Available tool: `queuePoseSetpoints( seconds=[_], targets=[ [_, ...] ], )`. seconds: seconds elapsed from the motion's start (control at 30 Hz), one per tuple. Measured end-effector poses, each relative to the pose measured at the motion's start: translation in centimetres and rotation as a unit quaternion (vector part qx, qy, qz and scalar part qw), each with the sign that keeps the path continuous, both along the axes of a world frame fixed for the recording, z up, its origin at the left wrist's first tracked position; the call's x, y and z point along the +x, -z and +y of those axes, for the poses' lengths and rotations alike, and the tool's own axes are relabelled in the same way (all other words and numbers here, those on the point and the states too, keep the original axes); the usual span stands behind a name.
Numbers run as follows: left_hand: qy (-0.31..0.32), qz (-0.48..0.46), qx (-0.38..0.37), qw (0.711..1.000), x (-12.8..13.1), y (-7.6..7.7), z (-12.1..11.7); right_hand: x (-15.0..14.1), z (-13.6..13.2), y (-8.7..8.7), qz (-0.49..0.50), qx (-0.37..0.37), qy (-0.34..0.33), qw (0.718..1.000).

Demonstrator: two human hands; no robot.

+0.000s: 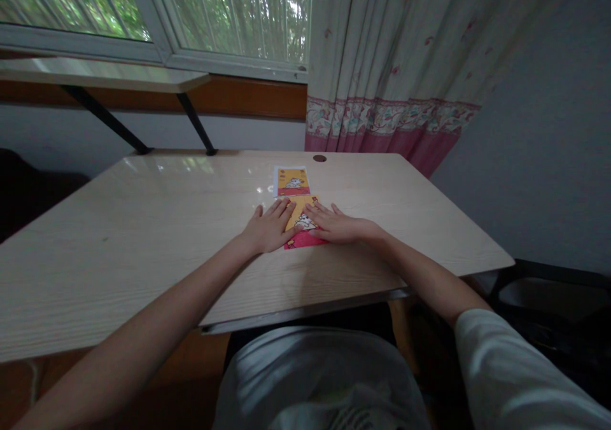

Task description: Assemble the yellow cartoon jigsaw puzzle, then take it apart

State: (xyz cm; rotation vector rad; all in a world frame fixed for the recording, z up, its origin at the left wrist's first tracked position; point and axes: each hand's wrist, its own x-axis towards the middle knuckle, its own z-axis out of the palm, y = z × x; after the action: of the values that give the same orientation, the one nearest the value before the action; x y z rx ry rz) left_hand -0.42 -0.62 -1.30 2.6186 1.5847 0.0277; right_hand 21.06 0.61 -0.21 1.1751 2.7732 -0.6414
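Yellow-and-red card lies under left hand and right hand, each grip spread flat, clasping nothing; uneven pressure could skew it against the white-edged card beyond.

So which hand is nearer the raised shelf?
Left. The left hand lies in front of the shelf, to its right; the right hand is farther right, partly on the nearer picture sheet.

1. A hand can pass over the pale wooden tabletop between its left edge and the bare left forearm.
2. Two slanted black struts obstruct the back edge's left part.
3. The bare right forearm crosses the front edge.
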Motion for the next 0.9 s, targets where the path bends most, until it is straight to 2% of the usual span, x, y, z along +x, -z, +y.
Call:
queuePoseSetpoints(
  seconds=[0.17, 0.3, 0.47, 0.9],
  targets=[
    [0.016, -0.002, -0.031, 0.999, -0.6, -0.5, 0.4, 0.9, 0.4, -0.2, -0.006, -0.018, 0.016, 1.0],
    [0.036, -0.002, -0.054, 0.998, -2.2, -0.9, 1.1, 1.9, 1.0, -0.2, -0.022, -0.012, 0.061, 0.998],
    [0.041, -0.009, -0.067, 0.997, -3.8, -0.9, 1.9, 3.2, 1.7, 0.0, -0.032, -0.004, 0.076, 0.997],
    [0.049, -0.008, -0.069, 0.996, -3.9, -1.0, 1.9, 3.9, 2.1, -0.1, -0.045, 0.003, 0.073, 0.996]
  ],
)
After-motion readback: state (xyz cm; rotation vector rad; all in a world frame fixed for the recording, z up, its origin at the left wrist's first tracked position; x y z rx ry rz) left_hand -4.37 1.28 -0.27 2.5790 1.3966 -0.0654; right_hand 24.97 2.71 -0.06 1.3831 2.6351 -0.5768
